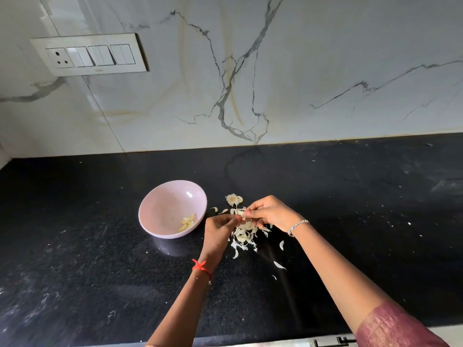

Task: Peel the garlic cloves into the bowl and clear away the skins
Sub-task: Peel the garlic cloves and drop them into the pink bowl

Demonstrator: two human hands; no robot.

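Observation:
A pale pink bowl (162, 206) stands on the black counter and holds a few peeled garlic cloves (188, 222) at its near side. Just right of the bowl, my left hand (219, 227) and my right hand (269, 212) meet over a heap of garlic skins (244, 237). Both pinch one small garlic clove (241, 212) between their fingertips. The remains of the garlic head (233, 199) lie on the counter just behind the hands. Loose skin flakes (279, 265) are scattered to the near right.
The black stone counter (363, 221) runs from the marble wall to its front edge near me. A switch plate with a socket (90, 55) is on the wall at upper left. Small white specks dot the counter on the right.

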